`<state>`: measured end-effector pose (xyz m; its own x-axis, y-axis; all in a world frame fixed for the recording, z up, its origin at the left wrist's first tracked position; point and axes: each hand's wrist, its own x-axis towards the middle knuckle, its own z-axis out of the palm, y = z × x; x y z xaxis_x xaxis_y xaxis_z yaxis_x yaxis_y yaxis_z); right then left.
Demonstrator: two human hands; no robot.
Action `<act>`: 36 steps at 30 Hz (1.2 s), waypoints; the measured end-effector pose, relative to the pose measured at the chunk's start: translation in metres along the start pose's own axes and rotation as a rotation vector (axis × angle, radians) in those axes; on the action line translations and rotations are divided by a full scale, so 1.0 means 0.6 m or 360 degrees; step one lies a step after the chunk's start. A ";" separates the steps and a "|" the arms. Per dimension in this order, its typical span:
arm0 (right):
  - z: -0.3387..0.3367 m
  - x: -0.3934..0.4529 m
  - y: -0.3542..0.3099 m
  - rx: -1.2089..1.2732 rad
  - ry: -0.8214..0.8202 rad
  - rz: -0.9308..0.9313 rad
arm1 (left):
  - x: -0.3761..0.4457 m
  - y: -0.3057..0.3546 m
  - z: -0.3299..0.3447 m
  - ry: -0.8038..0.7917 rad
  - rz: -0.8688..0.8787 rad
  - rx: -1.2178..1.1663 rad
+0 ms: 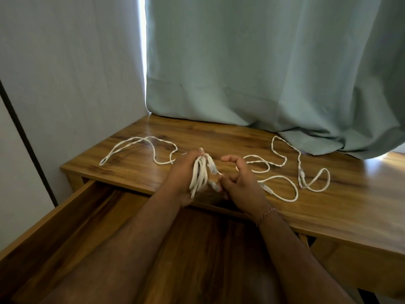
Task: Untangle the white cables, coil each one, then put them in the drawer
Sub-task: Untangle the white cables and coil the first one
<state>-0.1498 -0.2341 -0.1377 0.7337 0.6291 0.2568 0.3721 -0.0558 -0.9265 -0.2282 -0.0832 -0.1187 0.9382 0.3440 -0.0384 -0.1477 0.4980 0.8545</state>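
My left hand (183, 172) grips a coiled bundle of white cable (200, 172) above the table's front edge. Its connector ends hang toward my right hand (238, 185), whose fingers are curled beside the bundle; it looks to pinch a connector end at about the bundle's lower right. A loose twisted white cable (140, 140) loops across the tabletop to the left. Another white cable (285, 159) trails in loops to the right, with connectors showing. The open wooden drawer (72, 216) lies below my forearms.
The wooden table (241, 137) stands in a corner, wall to the left. A green curtain (263, 73) hangs behind and rests on the table's back right part. The drawer's inside shows only wood.
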 end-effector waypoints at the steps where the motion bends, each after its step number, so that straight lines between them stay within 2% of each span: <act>1: 0.002 0.002 -0.003 0.0109 -0.0041 -0.0008 | 0.007 0.000 -0.005 0.0030 -0.0018 -0.0070; 3: 0.001 0.003 -0.006 0.0168 -0.0160 -0.0100 | 0.016 0.001 -0.008 0.0030 -0.0023 -0.0111; 6: 0.005 0.001 -0.003 0.0008 -0.0268 -0.0263 | 0.022 -0.001 -0.012 0.0067 0.0025 -0.0175; 9: 0.010 0.003 0.014 -0.0281 -0.0070 -0.0417 | 0.027 -0.003 -0.008 0.0042 0.0052 -0.0296; 12: 0.014 0.009 0.023 -0.0246 0.0161 -0.0417 | 0.036 -0.007 0.010 0.0022 0.0012 -0.0333; 16: -0.001 0.015 0.030 -0.0136 0.0402 -0.0345 | 0.061 -0.019 0.039 0.0057 -0.0082 -0.0117; 18: -0.016 0.016 0.037 -0.0412 0.0501 -0.0462 | 0.073 -0.031 0.047 0.0151 -0.0101 0.0034; 21: -0.017 0.015 0.042 -0.0846 0.0523 -0.0626 | 0.077 -0.046 0.052 0.0200 -0.0136 0.0072; 26: -0.016 0.013 0.035 -0.0767 0.0490 -0.0599 | 0.070 -0.049 0.046 0.0180 -0.0143 -0.0021; 29: -0.018 0.015 0.037 -0.0996 0.0412 -0.0664 | 0.071 -0.050 0.043 0.0265 -0.0118 -0.0037; 33: -0.013 0.013 0.040 -0.1259 0.0300 -0.0556 | 0.071 -0.054 0.055 0.0413 -0.0010 -0.0072; 36: -0.003 0.007 0.031 -0.1286 0.0388 -0.0573 | 0.073 -0.061 0.062 0.0526 0.0133 -0.0010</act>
<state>-0.1390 -0.2341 -0.1531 0.5620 0.5378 0.6284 0.8184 -0.4713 -0.3286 -0.1699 -0.1163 -0.1325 0.7706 0.6228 -0.1351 -0.2228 0.4618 0.8586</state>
